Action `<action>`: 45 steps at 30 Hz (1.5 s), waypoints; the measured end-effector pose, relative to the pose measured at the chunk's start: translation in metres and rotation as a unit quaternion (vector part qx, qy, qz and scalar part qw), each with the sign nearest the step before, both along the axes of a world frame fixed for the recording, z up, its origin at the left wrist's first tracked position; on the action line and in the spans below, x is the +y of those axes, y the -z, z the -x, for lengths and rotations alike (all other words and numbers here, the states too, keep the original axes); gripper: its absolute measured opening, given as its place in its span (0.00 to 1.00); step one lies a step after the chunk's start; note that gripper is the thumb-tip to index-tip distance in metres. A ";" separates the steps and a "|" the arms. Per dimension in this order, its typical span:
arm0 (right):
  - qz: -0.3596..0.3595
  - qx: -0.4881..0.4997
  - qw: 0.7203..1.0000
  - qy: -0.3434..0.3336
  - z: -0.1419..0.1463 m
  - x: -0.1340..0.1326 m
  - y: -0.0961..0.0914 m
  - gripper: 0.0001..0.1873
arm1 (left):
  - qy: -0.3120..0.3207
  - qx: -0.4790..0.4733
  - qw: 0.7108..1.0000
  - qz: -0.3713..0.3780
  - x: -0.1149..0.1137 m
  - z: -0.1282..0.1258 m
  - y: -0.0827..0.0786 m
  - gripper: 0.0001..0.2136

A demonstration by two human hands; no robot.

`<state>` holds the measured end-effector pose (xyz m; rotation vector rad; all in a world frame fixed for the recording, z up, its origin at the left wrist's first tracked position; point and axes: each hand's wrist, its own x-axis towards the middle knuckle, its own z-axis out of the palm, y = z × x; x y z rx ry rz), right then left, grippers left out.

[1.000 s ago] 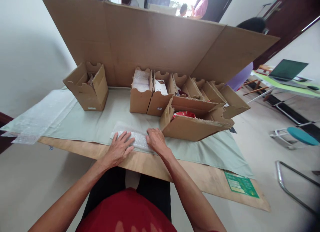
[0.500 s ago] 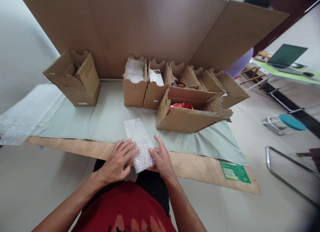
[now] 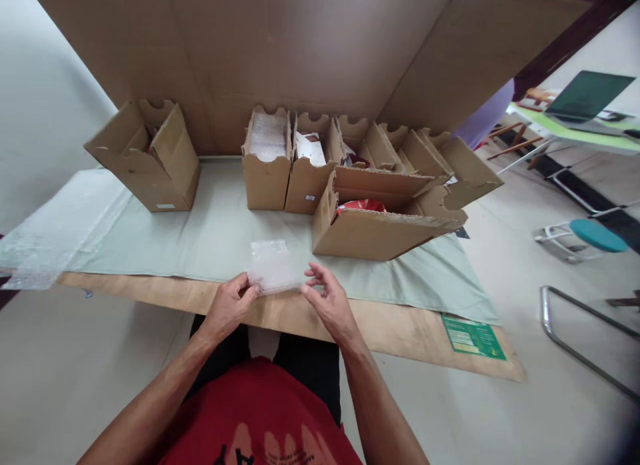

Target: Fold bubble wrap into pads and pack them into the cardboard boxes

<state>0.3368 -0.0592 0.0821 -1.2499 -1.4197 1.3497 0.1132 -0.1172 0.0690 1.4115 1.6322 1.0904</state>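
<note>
A folded piece of bubble wrap [image 3: 274, 261] lies on the green cloth near the table's front edge, its near side reaching over the bare wood. My left hand [image 3: 231, 305] pinches the near left corner between thumb and fingers. At the near right corner is my right hand [image 3: 331, 306]. Its thumb tip is at the corner, while its fingers are apart and curve above, holding nothing.
Behind the wrap stand cardboard bins, one with bubble wrap [image 3: 269, 141] inside; a tilted bin [image 3: 390, 235] with a red packet is at right. Another bin [image 3: 173, 161] stands left, beside a large bubble wrap sheet [image 3: 65, 218]. A tall cardboard panel [image 3: 300, 51] rises behind.
The long strip of bubble wrap is now folded over into a shorter, squarish piece. My left hand has moved from lying on it to pinching its corner; my right hand has opened beside it.
</note>
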 end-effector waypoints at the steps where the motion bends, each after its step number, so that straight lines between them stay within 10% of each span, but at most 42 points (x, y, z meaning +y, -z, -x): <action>1: -0.012 -0.021 1.000 -0.015 0.005 0.006 0.004 0.32 | -0.005 -0.001 1.000 0.003 0.003 0.000 0.002 0.13; 10: -0.111 -0.254 0.960 -0.034 0.038 0.019 0.023 0.31 | -0.099 0.293 0.941 -0.141 0.008 -0.002 0.021 0.24; 17: -0.182 -0.334 0.924 -0.046 0.030 0.017 0.016 0.26 | 0.070 0.378 0.897 -0.219 -0.004 -0.003 0.010 0.12; 23: -0.351 -0.366 0.847 -0.156 0.014 0.004 0.006 0.29 | 0.079 0.350 0.914 -0.190 0.002 0.000 0.013 0.16; 26: -0.348 -0.382 0.830 -0.211 0.018 0.006 0.006 0.18 | 0.065 0.341 0.918 -0.191 0.005 0.000 0.011 0.14; 32: -0.255 -0.315 0.883 -0.238 0.019 0.007 -0.007 0.11 | 0.060 0.226 0.965 -0.117 -0.003 0.004 -0.002 0.08; 37: -0.180 -0.346 0.906 -0.166 0.025 0.016 -0.008 0.09 | 0.003 0.196 0.980 -0.030 0.009 0.003 0.002 0.11; 45: -0.211 -0.436 0.854 -0.192 0.035 0.038 -0.008 0.23 | -0.054 0.308 0.948 -0.054 0.034 -0.006 0.015 0.12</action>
